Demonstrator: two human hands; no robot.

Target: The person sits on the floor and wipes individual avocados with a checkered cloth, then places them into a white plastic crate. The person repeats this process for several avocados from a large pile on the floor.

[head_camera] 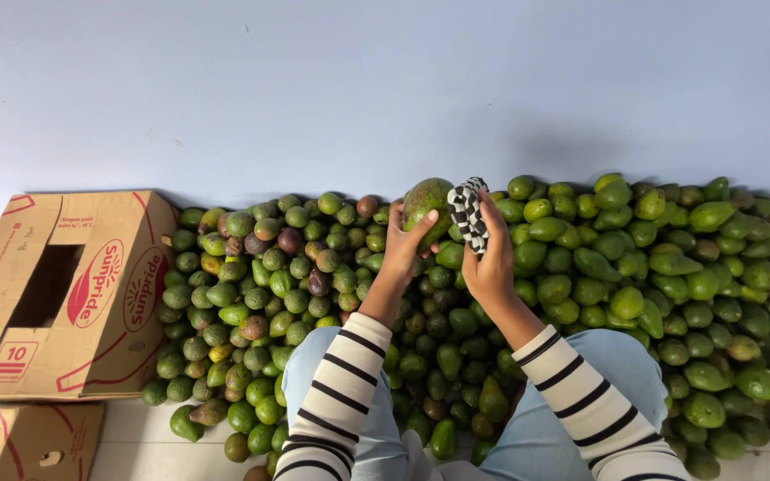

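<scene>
My left hand (402, 242) grips a large green avocado (426, 201) and holds it up above the pile. My right hand (490, 258) is closed on a black-and-white checkered cloth (469, 212), which rests against the right side of that avocado. Both arms wear white sleeves with black stripes. Under and around my hands lies a wide heap of green avocados (634, 267) on the floor, with a few dark purple ones (290, 239) to the left.
An open brown cardboard box (91, 294) lies on its side at the left, beside the heap. A second cardboard box (20, 441) sits at the bottom left. A pale wall (358, 89) stands behind the pile. My knees in light blue jeans (617, 356) touch the avocados.
</scene>
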